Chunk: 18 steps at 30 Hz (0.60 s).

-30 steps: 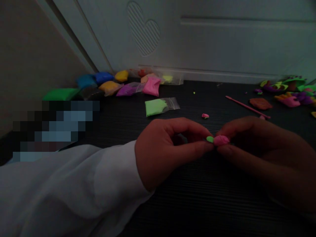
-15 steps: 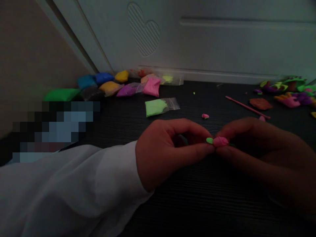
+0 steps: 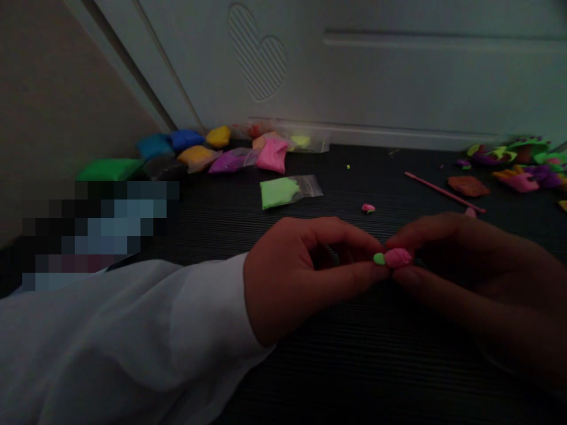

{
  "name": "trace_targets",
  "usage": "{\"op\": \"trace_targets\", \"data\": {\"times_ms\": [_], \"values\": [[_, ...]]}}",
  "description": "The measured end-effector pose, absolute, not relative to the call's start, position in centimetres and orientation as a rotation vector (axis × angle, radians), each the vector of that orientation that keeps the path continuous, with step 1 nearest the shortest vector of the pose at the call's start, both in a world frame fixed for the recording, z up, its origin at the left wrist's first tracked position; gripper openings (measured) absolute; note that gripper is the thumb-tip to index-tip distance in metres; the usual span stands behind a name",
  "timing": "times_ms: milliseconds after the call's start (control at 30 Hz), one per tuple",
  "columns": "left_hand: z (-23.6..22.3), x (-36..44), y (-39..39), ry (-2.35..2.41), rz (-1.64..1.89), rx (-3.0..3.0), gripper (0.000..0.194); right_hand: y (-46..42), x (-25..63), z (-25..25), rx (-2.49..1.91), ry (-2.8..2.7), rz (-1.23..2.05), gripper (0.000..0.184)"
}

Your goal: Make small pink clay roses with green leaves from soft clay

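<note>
Between my two hands is a small pink clay rose with a light green clay piece at its left end. My left hand pinches the green piece between thumb and forefinger. The thumb and forefinger of my right hand close on the pink bud from the other side. Beyond them on the dark tabletop lies a smaller pink bud with a bit of green. A pink modelling stick rests behind my right hand, beside a flat brown-red clay piece.
A bag of light green clay lies beyond my left hand. Several bags of coloured clay, among them a pink one, line the white panel at the back left. Finished-looking clay figures crowd the far right.
Both hands have shifted very slightly right and toward me with the pink rose. The green piece sits a little closer against the bud; everything on the table stays put.
</note>
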State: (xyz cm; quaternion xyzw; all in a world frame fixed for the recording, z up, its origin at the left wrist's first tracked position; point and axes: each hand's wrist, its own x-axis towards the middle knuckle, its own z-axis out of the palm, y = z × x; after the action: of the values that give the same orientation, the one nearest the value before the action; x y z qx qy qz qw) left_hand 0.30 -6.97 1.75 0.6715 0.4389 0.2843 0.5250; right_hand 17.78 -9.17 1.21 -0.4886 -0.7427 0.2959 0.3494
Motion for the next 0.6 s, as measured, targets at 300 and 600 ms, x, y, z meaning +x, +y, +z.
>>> {"op": "trace_targets", "data": {"times_ms": [300,600], "values": [[1.74,0.38,-7.03,1.034,0.666,1.556,0.015,-9.01,17.84,1.28,-1.221,-1.938,0.785,0.017],[2.16,0.3,-7.06,0.959,0.581,1.435,0.008,-9.52,17.97,1.26,-1.172,-2.007,0.726,0.024]]}}
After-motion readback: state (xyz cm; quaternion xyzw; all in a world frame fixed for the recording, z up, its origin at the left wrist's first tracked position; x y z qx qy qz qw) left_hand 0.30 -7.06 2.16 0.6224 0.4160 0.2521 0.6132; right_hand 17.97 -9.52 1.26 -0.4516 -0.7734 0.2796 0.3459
